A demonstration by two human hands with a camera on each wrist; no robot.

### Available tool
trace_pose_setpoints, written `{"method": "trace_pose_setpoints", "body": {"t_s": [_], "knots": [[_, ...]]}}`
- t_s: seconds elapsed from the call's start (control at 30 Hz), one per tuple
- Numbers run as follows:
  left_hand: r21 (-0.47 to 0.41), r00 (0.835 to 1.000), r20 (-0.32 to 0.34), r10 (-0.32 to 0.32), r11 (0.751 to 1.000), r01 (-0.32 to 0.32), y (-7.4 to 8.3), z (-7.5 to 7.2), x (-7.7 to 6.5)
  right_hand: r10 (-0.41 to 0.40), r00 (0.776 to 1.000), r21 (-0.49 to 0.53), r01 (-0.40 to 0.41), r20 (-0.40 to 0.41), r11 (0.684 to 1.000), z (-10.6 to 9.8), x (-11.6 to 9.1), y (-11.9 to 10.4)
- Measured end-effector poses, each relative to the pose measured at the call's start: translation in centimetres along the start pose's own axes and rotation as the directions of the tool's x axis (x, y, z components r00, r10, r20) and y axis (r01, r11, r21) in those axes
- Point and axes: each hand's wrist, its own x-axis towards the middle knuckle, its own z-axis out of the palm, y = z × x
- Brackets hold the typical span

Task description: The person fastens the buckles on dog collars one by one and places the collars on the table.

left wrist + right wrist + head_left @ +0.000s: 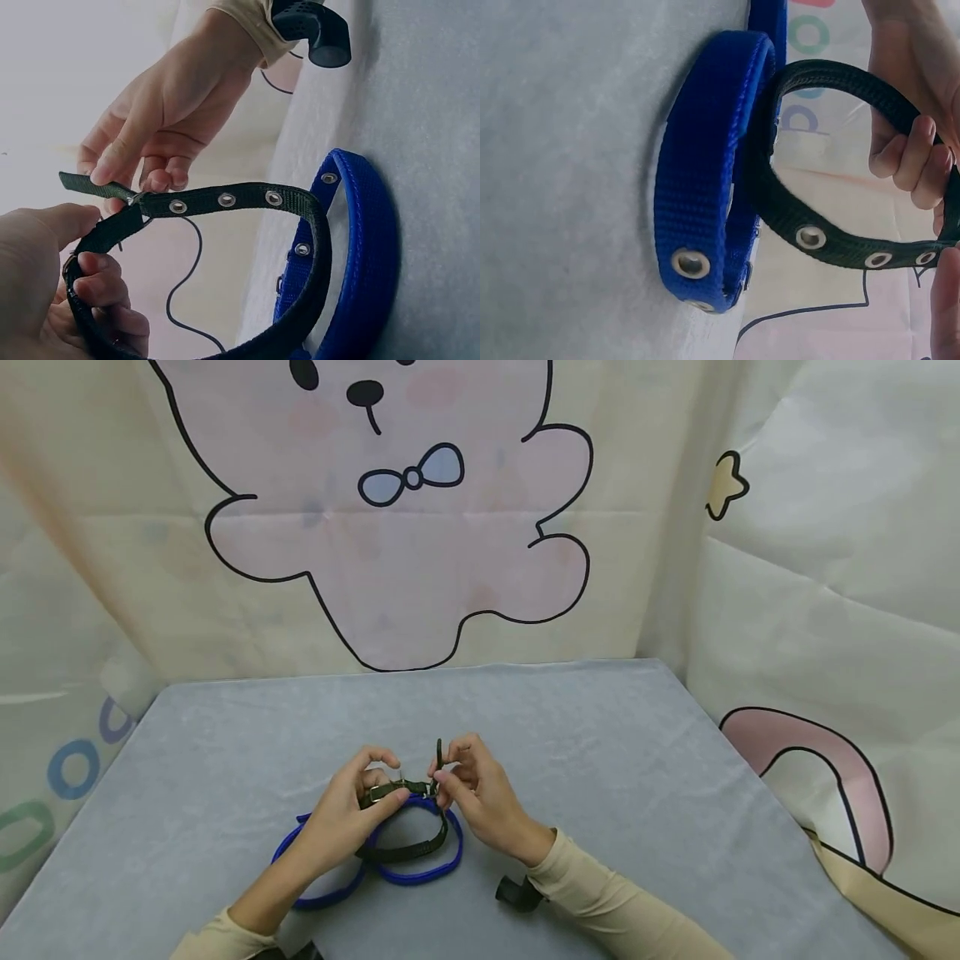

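Note:
A dark green webbing collar (408,852) with metal eyelets is held up as a loop between both hands. My left hand (341,822) grips it near the buckle (378,792), its thumb along the strap and fingers curled beneath. With thumb and fingers, my right hand (483,797) pinches the collar's strap end, which sticks up past the metal fitting. In the left wrist view, that strap end (94,185) shows flat between the fingers, and eyelets (226,199) run along the strap beyond it. Just beneath the hands lies a blue collar (697,165) with similar eyelets, partly overlapped by the green loop.
Another blue loop (322,902) lies to the left on the grey cloth-covered table (600,735), partly behind the left forearm. A black device (519,893) is by the right sleeve. Printed curtains (487,560) stand behind and at both sides.

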Motion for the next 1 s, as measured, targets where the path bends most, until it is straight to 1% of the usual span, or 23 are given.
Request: {"method": "trace_pose_setpoints", "body": {"t_s": [0.13,0.27,0.43,0.53,0.67,0.77,0.9,1.0], "knots": [[0.024,0.998,-0.042,-0.038,0.999,0.039,0.1,0.16,-0.29,-0.037,0.999,-0.044,0.036,-0.026,0.998,0.12,-0.03,-0.05],[0.072,0.997,-0.076,-0.024,0.997,0.029,0.08,0.21,-0.41,-0.057,0.997,-0.09,0.053,-0.045,0.995,0.19,-0.04,-0.2],[0.12,0.997,-0.079,-0.008,0.993,0.018,0.1,0.12,-0.25,-0.065,0.997,-0.114,0.059,-0.052,0.992,0.22,-0.01,-0.14],[0.11,0.997,-0.081,0.015,0.994,-0.006,0.05,0.14,-0.11,-0.076,0.996,-0.131,0.069,-0.047,0.989,0.14,-0.05,-0.12],[0.074,0.995,-0.092,0.051,0.996,-0.044,-0.02,0.1,0.02,-0.115,0.993,-0.186,0.109,-0.02,0.977,-0.09,0.04,0.0],[0.062,0.991,-0.101,0.088,0.995,-0.082,-0.2,0.04,0.04,-0.115,0.993,-0.221,0.113,0.0,0.969,-0.28,0.08,-0.03],[0.064,0.985,-0.115,0.13,0.99,-0.123,-0.53,-0.14,-0.01,-0.108,0.994,-0.252,0.112,0.031,0.961,-0.42,0.14,-0.07],[0.063,0.981,-0.125,0.147,0.988,-0.14,-0.7,-0.14,0.0,-0.131,0.99,-0.284,0.14,0.051,0.949,-0.62,0.18,-0.05]]}}
